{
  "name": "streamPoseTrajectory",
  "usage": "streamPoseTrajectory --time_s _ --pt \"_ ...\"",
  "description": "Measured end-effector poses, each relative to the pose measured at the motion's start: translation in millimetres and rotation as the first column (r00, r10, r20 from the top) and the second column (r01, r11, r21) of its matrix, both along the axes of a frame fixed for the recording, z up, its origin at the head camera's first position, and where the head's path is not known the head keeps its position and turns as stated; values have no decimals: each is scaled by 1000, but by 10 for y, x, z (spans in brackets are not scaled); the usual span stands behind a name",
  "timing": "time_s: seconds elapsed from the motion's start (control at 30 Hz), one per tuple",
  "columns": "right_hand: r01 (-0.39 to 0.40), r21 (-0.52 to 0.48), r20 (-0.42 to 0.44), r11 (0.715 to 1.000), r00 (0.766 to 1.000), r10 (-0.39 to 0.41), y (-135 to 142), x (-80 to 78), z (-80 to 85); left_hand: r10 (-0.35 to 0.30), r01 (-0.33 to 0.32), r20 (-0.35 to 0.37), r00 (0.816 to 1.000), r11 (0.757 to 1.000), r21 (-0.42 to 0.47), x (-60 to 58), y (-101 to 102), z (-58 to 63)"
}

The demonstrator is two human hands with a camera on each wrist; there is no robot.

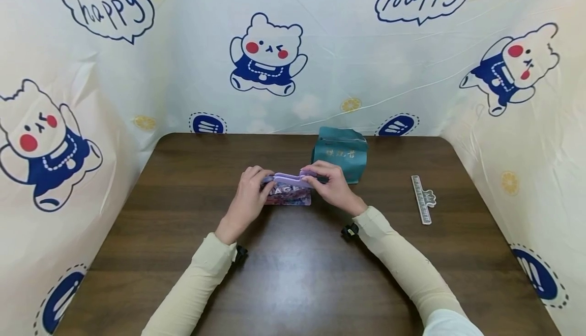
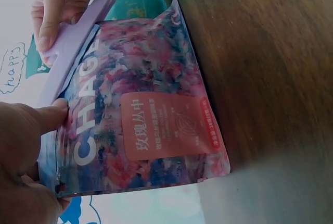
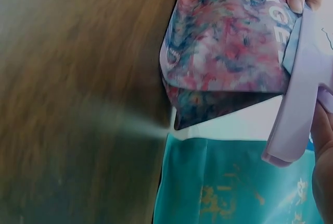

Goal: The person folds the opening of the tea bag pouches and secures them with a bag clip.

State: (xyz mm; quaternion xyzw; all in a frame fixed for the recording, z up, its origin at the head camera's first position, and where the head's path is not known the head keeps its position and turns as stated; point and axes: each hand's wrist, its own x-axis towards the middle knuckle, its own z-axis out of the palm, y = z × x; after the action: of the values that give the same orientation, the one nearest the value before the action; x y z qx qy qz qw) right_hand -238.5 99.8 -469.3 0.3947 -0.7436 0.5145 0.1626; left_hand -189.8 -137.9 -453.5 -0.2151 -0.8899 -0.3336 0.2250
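Note:
A multicoloured pouch (image 2: 151, 73) with a pink label and white lettering stands on the table in front of me. My left hand (image 1: 250, 192) pinches its top edge at the left end, thumb on the printed face. With my right hand (image 1: 330, 183) I grip a lilac bag clip (image 3: 296, 94) by its raised handle. The clip lies along the pouch's top edge, and in the right wrist view its end reaches past the pouch's side. Both hands hide parts of the top edge in the head view.
Just behind my right hand stands a teal pouch (image 1: 341, 155) with gold characters. A clear ruler-edged clip (image 1: 423, 200) lies on the brown table (image 1: 284, 275) to the right. A printed cloth (image 1: 197, 61) hangs round the back and sides.

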Motion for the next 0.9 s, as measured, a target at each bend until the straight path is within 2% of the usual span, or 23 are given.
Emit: streamPoseTrajectory --time_s 0.37,0.5,0.73,0.9 --pt "-8 -38 -26 999 1000 7 -130 -6 -2 30 -31 61 998 1000 5 17 26 32" --pt "4 -42 -12 999 1000 -4 -154 8 -13 37 -38 77 996 999 12 21 22 38" --pt "31 -49 51 998 998 -28 -167 25 -41 40 -39 50 998 999 -19 31 14 41" --pt "30 -46 77 998 997 -26 -164 69 19 43 -41 33 999 998 -44 45 15 70"
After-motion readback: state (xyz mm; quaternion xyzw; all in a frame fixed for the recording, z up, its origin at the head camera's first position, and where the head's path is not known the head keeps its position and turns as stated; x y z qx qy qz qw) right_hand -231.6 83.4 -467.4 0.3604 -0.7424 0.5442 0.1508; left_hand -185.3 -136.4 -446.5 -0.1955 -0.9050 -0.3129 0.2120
